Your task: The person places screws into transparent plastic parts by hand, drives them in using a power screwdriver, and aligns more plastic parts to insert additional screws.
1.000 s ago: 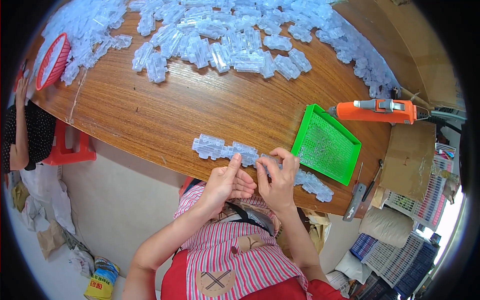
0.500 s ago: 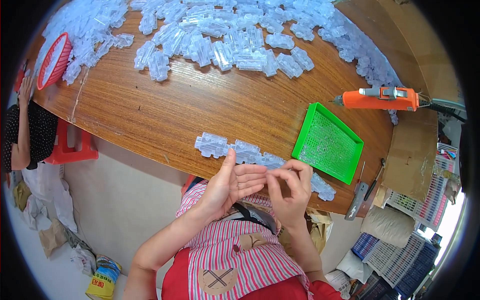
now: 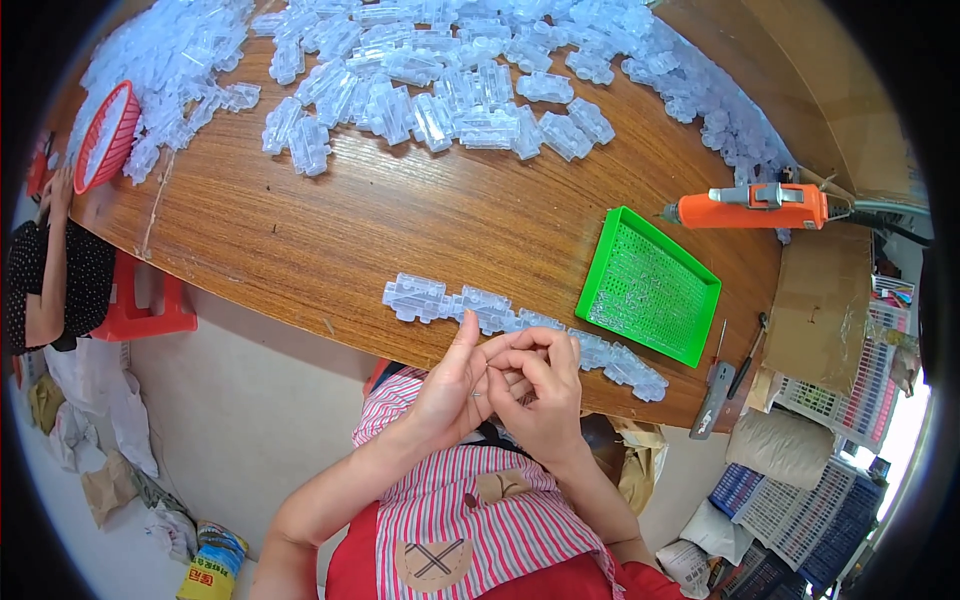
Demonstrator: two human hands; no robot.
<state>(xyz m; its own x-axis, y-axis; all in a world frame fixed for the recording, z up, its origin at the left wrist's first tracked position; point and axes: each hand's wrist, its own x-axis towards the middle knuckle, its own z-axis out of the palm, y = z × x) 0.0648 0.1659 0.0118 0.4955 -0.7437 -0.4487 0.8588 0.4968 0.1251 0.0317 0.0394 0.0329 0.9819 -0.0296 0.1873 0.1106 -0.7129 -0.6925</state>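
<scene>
My left hand (image 3: pixel 447 385) is held palm up in front of the table's near edge, thumb raised and fingers stretched out, partly covered by the other hand. A tiny metal piece, apparently a screw (image 3: pixel 476 394), rests on its palm. My right hand (image 3: pixel 541 393) reaches over that palm, thumb and fingertips pinched together; whatever is between them is too small to make out. Just beyond both hands, a row of clear plastic car-shaped pieces (image 3: pixel 416 298) runs along the table edge, its middle partly hidden by my right fingers. A green tray (image 3: pixel 707 321) holding small metal bits sits to the right.
An orange electric screwdriver (image 3: pixel 752 208) hangs above the table's right side. Piles of clear plastic pieces (image 3: pixel 390 105) cover the far side. A red basket (image 3: pixel 118 145) stands far left, near another person's hand (image 3: pixel 60 193). Hand tools (image 3: pixel 713 400) lie at the right edge.
My right hand has moved left and over my left palm, its fingertips now down among the left fingers. The view has shifted slightly.
</scene>
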